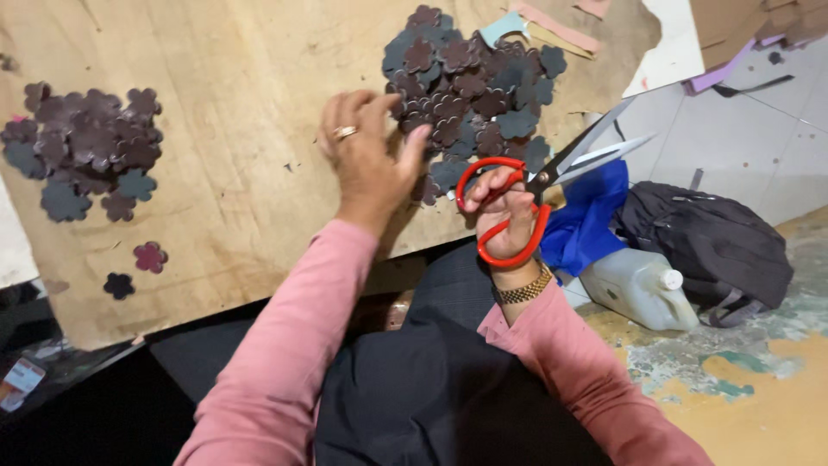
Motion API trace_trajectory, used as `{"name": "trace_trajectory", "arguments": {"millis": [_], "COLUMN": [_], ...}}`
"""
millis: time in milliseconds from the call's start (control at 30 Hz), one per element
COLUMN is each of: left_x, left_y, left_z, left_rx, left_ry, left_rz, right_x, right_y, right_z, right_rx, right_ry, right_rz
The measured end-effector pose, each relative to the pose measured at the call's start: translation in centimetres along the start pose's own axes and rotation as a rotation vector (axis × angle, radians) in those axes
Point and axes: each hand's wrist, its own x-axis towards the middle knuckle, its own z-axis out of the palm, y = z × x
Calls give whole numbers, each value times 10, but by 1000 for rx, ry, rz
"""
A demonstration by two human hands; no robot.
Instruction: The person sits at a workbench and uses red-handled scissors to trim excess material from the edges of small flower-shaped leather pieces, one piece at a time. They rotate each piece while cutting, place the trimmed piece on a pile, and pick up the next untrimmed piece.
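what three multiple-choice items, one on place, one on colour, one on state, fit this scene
1. Where does the left hand rest?
A. on the jug
B. at the edge of the larger pile of flower cutouts
C. on the backpack

2. What colour are the handles of the scissors?
A. red
B. green
C. black

3. How are the scissor blades?
A. shut
B. apart
C. hidden

Answers: 1 B, its fingers touch that pile on the board; 2 A, red loops ring the right hand; 3 B, the two blades diverge.

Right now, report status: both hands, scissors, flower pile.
Left hand open, fingertips at flower pile. Right hand in grip on red-handled scissors, blades open, off the board edge. Second pile far left, untouched.
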Motion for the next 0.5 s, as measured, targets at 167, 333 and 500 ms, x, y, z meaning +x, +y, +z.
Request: {"name": "trace_trajectory", "arguments": {"millis": [167,333,500], "left_x": [9,3,-1], "left_y": [33,30,24], "left_z": [30,30,26], "left_rx": [-36,-61,-91], "left_ry": [-1,63,121], "left_rz": [83,118,158], "right_x": [3,4,6], "right_y": [4,3,0], "right_z": [3,3,7], "right_rx": [-55,-101,-95], "right_ry": [-44,-53,-42], "right_rz": [-5,-55,-28]}}
